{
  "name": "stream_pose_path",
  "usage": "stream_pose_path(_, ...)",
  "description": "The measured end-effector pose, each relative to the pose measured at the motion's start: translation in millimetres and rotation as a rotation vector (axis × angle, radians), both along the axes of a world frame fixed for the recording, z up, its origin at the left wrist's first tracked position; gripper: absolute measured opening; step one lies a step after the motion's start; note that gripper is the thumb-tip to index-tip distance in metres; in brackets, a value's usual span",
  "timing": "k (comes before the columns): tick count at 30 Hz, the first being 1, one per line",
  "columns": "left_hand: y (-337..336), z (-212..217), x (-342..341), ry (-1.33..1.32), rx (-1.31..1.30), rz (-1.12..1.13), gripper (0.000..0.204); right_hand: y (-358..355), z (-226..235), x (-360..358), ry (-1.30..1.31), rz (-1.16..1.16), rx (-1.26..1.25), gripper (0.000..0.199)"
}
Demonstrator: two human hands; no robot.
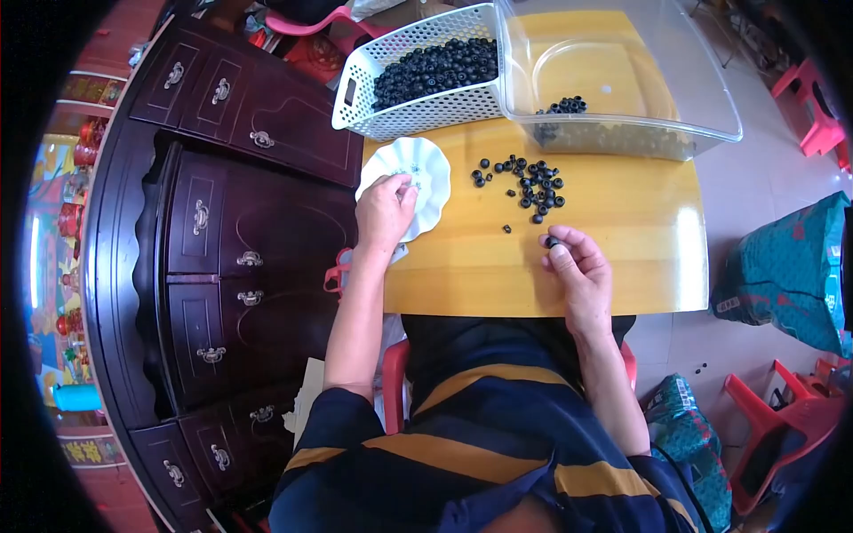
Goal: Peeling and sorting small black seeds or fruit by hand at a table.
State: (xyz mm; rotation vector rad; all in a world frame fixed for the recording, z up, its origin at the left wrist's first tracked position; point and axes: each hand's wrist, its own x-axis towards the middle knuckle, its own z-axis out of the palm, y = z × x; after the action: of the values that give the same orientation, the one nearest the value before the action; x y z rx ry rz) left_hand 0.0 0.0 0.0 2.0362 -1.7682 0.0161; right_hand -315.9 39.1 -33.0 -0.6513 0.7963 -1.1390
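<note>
My left hand [386, 213] is over a white scalloped plate [434, 201], its thumb and fingers pinched together. Whatever it may hold is too small or hidden to make out. A few tiny pieces [414, 169] lie in the plate beside the fingertips. Near the table's front edge, my right hand [582, 275] grips a small black round part [552, 242] between thumb and fingers. Just beyond that hand, several similar black round parts [530, 188] with holes lie loose on the yellow wooden table [462, 275].
A white perforated basket [435, 107] heaped with black parts stands at the back. To its right is a clear plastic bin [640, 138] with some more inside. A dark wooden cabinet [258, 204] borders the table's left; a teal bag [786, 271] and red stool [782, 417] stand right.
</note>
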Motion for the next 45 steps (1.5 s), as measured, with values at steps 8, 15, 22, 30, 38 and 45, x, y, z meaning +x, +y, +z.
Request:
stream_pose_path(8,-3,-3,0,-0.026,0.001,-0.081,0.013,7,5,2,-0.016,0.007,0.029,0.023)
stream_pose_path(15,1,7,-15,0.158,0.042,-0.073,0.007,5,3,1,-0.044,0.012,0.009,0.024)
stream_pose_path(22,36,49,-83,0.895,0.071,-0.304,0.006,4,2,0,-0.193,0.083,0.049,0.023)
stream_pose_path(30,38,51,-132,0.745,0.070,-0.536,0.009,4,19,2,-0.267,0.105,0.082,0.022)
stream_pose_path(38,37,51,-146,0.448,-0.022,-0.660,0.010,6,11,-4,-0.104,0.178,-0.028,0.017)
stream_pose_path(45,40,47,-151,0.575,-0.004,-0.671,0.011,3,11,-6,-0.172,0.254,0.033,0.021)
